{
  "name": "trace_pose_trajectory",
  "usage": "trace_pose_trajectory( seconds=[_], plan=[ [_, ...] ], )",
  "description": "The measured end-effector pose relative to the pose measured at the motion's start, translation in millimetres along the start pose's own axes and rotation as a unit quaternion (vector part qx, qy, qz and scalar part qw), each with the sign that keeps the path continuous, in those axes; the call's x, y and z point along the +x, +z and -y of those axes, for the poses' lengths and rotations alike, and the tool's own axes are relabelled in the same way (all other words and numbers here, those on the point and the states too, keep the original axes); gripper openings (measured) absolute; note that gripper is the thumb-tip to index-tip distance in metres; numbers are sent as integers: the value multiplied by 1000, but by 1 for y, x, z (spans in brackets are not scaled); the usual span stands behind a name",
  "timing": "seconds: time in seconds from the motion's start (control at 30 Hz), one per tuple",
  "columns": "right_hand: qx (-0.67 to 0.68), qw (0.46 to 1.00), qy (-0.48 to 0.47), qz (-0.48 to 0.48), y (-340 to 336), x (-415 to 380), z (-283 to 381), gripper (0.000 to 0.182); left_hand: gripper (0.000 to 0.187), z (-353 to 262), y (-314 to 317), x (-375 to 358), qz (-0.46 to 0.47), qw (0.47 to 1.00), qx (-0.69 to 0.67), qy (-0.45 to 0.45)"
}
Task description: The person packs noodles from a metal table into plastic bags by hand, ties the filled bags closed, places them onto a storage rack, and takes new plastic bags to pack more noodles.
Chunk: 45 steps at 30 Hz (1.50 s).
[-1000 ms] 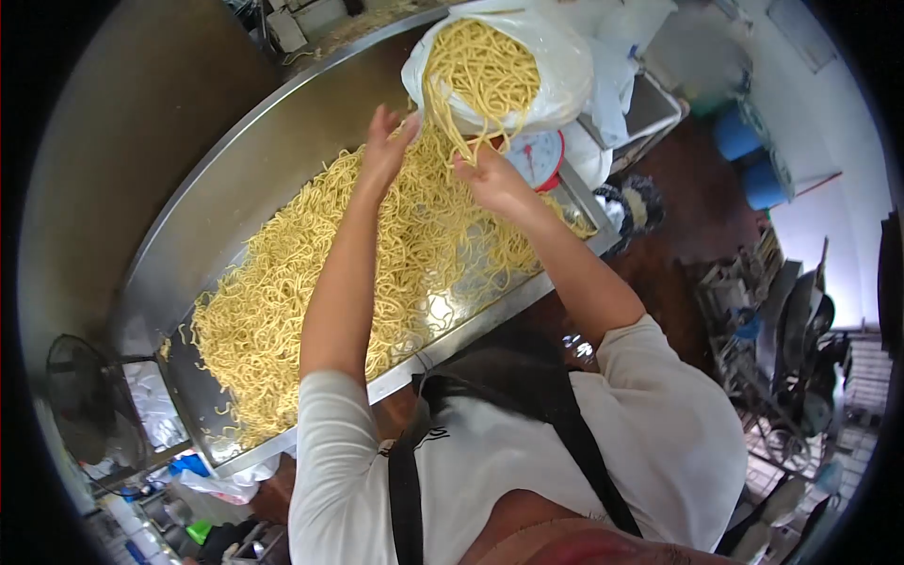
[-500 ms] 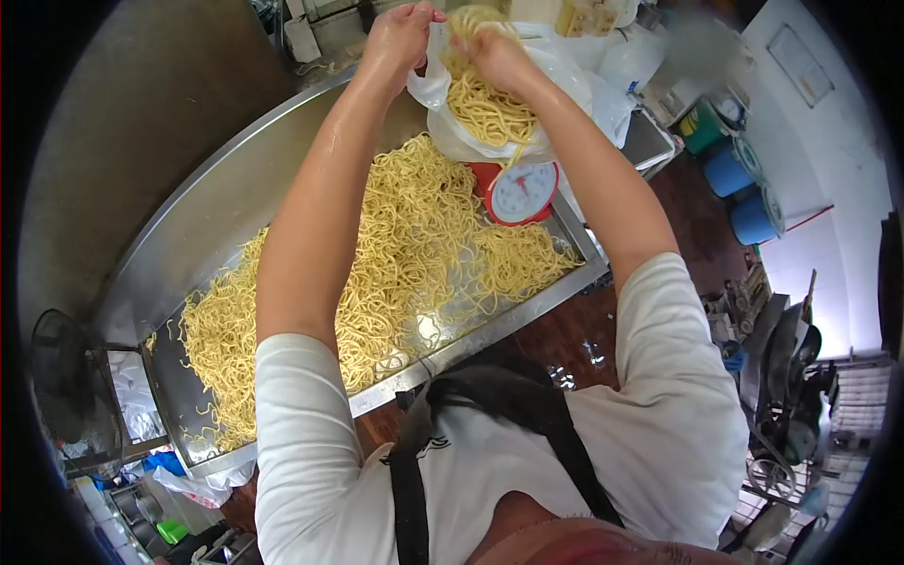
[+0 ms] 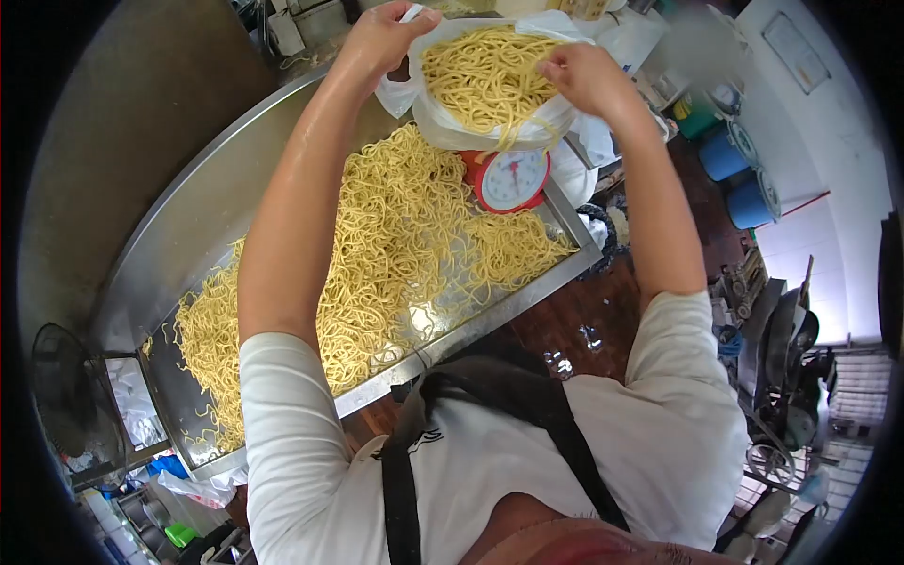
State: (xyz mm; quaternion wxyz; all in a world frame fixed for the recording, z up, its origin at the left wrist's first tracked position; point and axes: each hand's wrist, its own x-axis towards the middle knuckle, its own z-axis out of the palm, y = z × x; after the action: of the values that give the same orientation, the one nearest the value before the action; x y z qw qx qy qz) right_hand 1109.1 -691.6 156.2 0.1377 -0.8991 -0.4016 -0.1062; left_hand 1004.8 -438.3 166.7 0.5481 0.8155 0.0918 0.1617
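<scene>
While both arms reach over the steel table, my left hand pinches the near-left rim of the plastic bag and my right hand grips its right rim. Noodles fill the bag, which sits on the red scale at the table's far right corner; loose noodles cover the tabletop.

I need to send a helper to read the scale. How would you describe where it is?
Start at the long steel table covered in loose yellow noodles. At its far right end, both hands hold open a white plastic bag of noodles. The scale sits directly under that bag: red body, round white dial, the only red thing there.
</scene>
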Motion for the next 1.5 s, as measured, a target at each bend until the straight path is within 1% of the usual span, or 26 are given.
trace_pose_trajectory(
  seconds=[0.03, 0.1, 0.17, 0.23, 0.3, 0.33, 0.37, 0.4, 0.47, 0.5, 0.57, 0.6, 0.63, 0.73, 0.77, 0.87, 0.97, 1.03, 1.1, 1.17, 1.2, 1.3, 1.37, 1.4, 1.47, 1.5],
  plan=[
    [29, 996, 60, -59, 2, -22, 14, 41, 31, 11, -1, 2, -2, 999, 14, 31],
    [30, 988, 80, -130, 26, -67, 44, 40, 33, 25, -4, 7, -32, 998, 31, 53],
    [15, 981, 106, -164, 80, -89, 59, 52, 36, 40, -5, 11, -60, 994, 51, 72],
    [18, 976, 123, -178, 110, -96, 64, 55, 38, 56, 0, 14, -81, 990, 72, 92],
    [37, 976, 119, -180, 119, -84, 60, 46, 41, 78, 11, 25, -101, 984, 136, 47],
    [45, 982, 104, -149, 118, -77, 55, 45, 42, 79, 14, 22, -110, 979, 167, 23],
    [53, 988, 87, -120, 117, -66, 46, 43, 59, 81, 12, 18, 6, 986, 145, -79],
    [60, 992, 70, -91, 114, -52, 37, 42, 58, 87, 16, 20, 2, 986, 148, -69],
    [66, 995, -24, -66, 94, -20, 22, 44, 57, 109, 36, 27, -5, 987, 153, -51],
    [69, 994, -67, -52, 81, -5, 16, 46, 49, 109, 43, 27, -69, 988, 138, -24],
    [84, 993, -54, 70, 49, 29, 16, 50, 40, 101, 45, 35, -87, 993, 73, -31],
    [102, 992, -38, 61, 57, 49, 0, 52, 36, 95, 44, 37, -95, 994, 41, -35],
    [120, 991, -24, 52, 70, 71, -19, 53, 25, 86, 43, 35, -90, 992, -78, -47],
    [65, 997, 27, 36, 45, 72, -22, 59, 13, 72, 38, 37, -90, 972, -209, -55],
    [27, 998, 44, 34, 32, 66, -20, 60, 20, 81, 37, 42, -102, 975, -194, -36],
    [11, 982, -59, -179, 22, 47, -41, 59, 35, 75, 32, 35, -71, 994, -41, -69],
    [-130, 984, 122, -9, 21, 10, -53, 53, 38, 82, 43, 34, -55, 989, -1, -137],
    [-10, 987, 126, 102, 14, -33, -25, 44, 35, 82, 46, 34, -61, 986, -76, -133],
    [-20, 991, 123, 38, 78, -49, -24, 42, 32, 89, 56, 35, -89, 976, -150, -130],
    [2, 991, 130, 21, 71, -47, 0, 38, 31, 92, 64, 50, -143, 958, -219, -117],
    [14, 991, 131, 12, 63, -41, 10, 36, 29, 86, 63, 51, -142, 965, -194, -104],
    [74, 996, -29, -50, 35, -5, 14, 28, 25, 70, 67, 48, -145, 979, -126, -70],
    [244, 966, -74, -42, 35, 33, 7, 26, 26, 68, 67, 51, -174, 979, -98, -45],
    [149, 977, -95, -123, 42, 52, -11, 28, 31, 72, 67, 53, -193, 980, -52, -13],
    [-46, 950, -132, -280, 60, 78, -48, 34, 41, 87, 65, 58, -233, 970, 42, 54],
    [-109, 965, -82, -223, 57, 69, -52, 33, 43, 95, 65, 58, -222, 974, 48, 17]
  ],
)
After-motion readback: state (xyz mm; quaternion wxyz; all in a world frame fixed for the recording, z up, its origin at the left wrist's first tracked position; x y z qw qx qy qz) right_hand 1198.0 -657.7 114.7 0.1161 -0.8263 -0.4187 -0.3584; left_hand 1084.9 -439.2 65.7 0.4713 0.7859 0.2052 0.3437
